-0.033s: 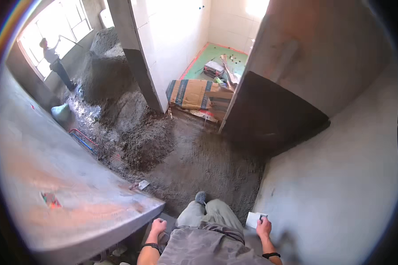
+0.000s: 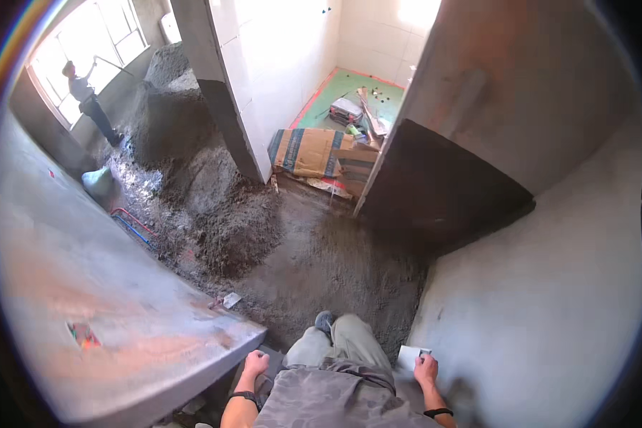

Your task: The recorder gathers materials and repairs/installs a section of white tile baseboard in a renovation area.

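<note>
**Holding flat pale tool (image 2: 409,357) in right hand (image 2: 426,369), close to right wall (image 2: 535,299)**

Head view: grasps tool by its dark handle, blade out to the left of the fist. Low down, between trousers (image 2: 360,344) and right wall. Curls left hand (image 2: 256,363) into a fist just beside the near end of left wall (image 2: 121,285); can't tell if empty or wrapped around something. Stands on rough grey floor (image 2: 335,264), with one dark shoe (image 2: 324,320) in sight. Ahead and to the left: mound of grey mix (image 2: 239,235). Further on: tiled room (image 2: 367,36), with cardboard (image 2: 303,151) at its entrance and a case (image 2: 345,109) on green floor (image 2: 335,85). Far left: co-worker (image 2: 85,100) by bright window (image 2: 60,53), holding thin pole (image 2: 114,66). Nearer: pale green sack (image 2: 98,183), then red and blue pipes (image 2: 130,230).
</note>
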`<action>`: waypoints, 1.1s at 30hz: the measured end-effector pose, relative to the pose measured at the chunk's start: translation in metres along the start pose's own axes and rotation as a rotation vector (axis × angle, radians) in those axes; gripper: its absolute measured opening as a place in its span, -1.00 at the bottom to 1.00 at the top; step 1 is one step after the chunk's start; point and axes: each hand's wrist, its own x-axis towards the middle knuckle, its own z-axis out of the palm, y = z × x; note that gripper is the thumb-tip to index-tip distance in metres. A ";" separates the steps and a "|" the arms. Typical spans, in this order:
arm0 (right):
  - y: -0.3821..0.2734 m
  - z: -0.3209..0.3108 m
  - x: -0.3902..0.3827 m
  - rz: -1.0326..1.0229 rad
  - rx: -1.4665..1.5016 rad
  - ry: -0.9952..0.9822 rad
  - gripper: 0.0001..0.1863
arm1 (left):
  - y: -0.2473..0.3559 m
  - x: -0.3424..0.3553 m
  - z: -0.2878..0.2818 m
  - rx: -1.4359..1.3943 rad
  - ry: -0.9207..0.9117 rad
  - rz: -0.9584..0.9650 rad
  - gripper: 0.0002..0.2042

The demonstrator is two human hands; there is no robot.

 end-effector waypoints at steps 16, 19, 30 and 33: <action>-0.210 0.067 0.334 0.106 -0.039 -0.475 -0.68 | 0.415 0.397 -0.169 0.243 -0.060 0.130 -0.63; -0.243 0.054 0.369 0.076 -0.117 -0.417 -0.67 | 0.530 0.483 -0.189 0.343 -0.104 0.346 -0.64; -0.384 0.120 0.476 0.115 -0.242 -0.415 -0.56 | 0.855 0.952 -0.096 0.606 -0.055 0.738 -0.46; -0.531 0.168 0.641 -0.097 -0.636 -0.394 -0.36 | 0.936 1.035 -0.041 0.505 0.047 0.841 -0.50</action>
